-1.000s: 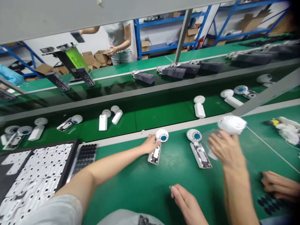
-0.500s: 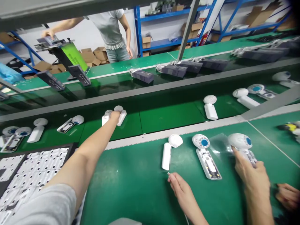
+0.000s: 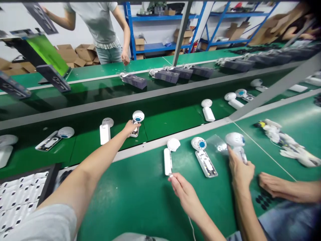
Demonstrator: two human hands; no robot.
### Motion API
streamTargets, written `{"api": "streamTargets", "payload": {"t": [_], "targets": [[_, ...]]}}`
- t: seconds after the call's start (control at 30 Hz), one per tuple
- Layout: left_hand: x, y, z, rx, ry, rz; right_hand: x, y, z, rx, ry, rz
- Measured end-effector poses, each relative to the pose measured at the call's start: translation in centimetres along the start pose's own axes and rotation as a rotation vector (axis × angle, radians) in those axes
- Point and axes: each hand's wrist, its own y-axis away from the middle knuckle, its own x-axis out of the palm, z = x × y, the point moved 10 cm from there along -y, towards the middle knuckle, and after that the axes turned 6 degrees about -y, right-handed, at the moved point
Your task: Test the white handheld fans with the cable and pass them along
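My left hand (image 3: 131,128) reaches over the near green conveyor, closed round an open-backed white handheld fan (image 3: 138,116) with a blue centre. Another white fan (image 3: 105,134) lies just left of it. My right hand (image 3: 179,184) pinches a small plug on a white cable (image 3: 192,227), at the bottom end of a white fan (image 3: 168,162) on the green table. Whether the plug is inserted cannot be made out. Right of that fan, an open one (image 3: 206,164) shows its inner parts.
At right, a co-worker's hand (image 3: 241,169) holds a fan (image 3: 235,140); the other hand (image 3: 276,184) rests nearby. A tray of white parts (image 3: 22,194) is at left. A metal post (image 3: 181,36) and rail cross the view. Grey boxes (image 3: 135,81) ride the far conveyor.
The view has shifted right. The fan under my left hand now shows its open side and blue centre. The plug in my right hand is closer to the fan. The person opposite has lifted a box.
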Motion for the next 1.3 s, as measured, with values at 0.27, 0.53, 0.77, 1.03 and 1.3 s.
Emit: {"api": "streamTargets", "payload": {"t": [0.27, 0.53, 0.77, 1.03, 1.3], "targets": [[5.0, 18.0, 0.9, -0.216, 0.709, 0.490, 3.0, 1.4, 6.8, -0.210, 0.148, 0.053], [4.5, 25.1, 0.2, -0.151, 0.755, 0.526, 5.6, 4.3, 9.1, -0.304, 0.175, 0.136], [4.9, 27.0, 0.0, -0.116, 0.594, 0.536, 5.4, 5.8, 8.1, -0.264, 0.256, 0.164], [6.3, 29.3, 1.9, -0.264, 0.469, 0.702, 7.0, 6.1, 5.4, -0.173, 0.051, 0.293], [6.1, 30.0, 2.5, -0.322, 0.553, 0.697, 7.7, 5.9, 3.8, -0.005, -0.164, 0.311]]}}
